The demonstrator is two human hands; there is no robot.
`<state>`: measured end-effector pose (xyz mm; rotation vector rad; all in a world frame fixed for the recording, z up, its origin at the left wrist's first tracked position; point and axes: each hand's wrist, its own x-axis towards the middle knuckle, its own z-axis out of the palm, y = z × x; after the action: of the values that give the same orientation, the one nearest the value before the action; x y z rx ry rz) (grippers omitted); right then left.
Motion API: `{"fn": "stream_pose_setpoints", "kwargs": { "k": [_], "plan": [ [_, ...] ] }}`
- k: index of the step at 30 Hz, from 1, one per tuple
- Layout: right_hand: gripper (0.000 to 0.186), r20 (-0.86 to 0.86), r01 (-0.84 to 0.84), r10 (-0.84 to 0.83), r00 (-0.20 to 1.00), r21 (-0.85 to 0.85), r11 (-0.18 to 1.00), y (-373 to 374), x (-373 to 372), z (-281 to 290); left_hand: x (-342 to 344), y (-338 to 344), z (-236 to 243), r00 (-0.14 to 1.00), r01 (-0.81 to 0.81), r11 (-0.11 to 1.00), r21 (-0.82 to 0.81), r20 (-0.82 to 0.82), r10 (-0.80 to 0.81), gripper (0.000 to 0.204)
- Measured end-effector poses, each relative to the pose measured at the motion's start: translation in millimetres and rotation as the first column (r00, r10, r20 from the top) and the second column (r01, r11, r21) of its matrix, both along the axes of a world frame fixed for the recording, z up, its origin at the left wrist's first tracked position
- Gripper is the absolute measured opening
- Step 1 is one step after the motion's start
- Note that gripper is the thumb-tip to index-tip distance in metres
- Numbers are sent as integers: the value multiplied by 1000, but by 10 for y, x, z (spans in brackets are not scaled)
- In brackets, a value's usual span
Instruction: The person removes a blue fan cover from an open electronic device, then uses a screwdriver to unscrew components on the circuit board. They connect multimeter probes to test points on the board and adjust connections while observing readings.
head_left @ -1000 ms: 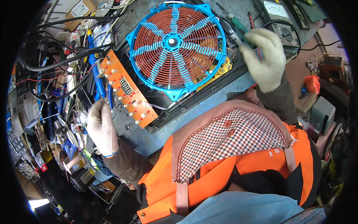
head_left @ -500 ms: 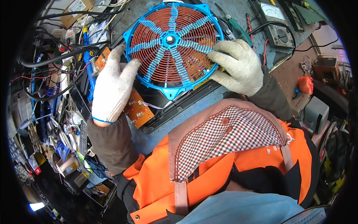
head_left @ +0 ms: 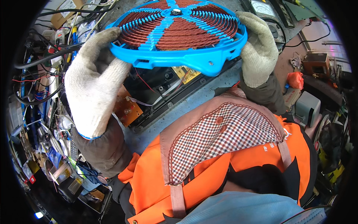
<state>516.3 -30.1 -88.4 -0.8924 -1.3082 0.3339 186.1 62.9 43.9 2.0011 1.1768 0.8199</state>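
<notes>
Both of my gloved hands hold a round induction coil of copper windings on a blue plastic frame, lifted and tilted above an open black housing. My left hand grips its left rim with fingers and thumb. My right hand is wrapped round the right rim. Beneath the coil lie an orange circuit board, partly hidden behind my left hand, and a yellow board, with thin red wires and a pale ribbon cable running in the housing.
An analog meter stands at the back right. Tangled cables, tools and parts crowd the left side. A cardboard box is at the back left. An orange bag and a grey device sit at the right.
My hands have come onto the coil's rim from either side and lifted it; it now sits higher, closer and tilted, uncovering more of the wires and boards underneath.
</notes>
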Motion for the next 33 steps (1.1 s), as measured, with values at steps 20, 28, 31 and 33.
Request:
{"fn": "stream_pose_setpoints", "kwargs": {
  "k": [20,28,31,33],
  "plan": [
    [28,659,-3,54,750,-78,997,-94,-286,446,-173,277,-111,928,320,817,479,-331,-170,43],
    [32,928,93,87,363,-129,987,14,-745,443,-265,190,-57,924,331,803,495,-343,-169,42],
    [30,918,31,144,370,-167,985,94,-536,449,-85,231,-99,923,333,826,455,-338,-185,43],
    [29,906,8,107,409,-121,993,96,-519,333,-76,210,-96,916,334,833,441,-361,-176,45]
  ]
}}
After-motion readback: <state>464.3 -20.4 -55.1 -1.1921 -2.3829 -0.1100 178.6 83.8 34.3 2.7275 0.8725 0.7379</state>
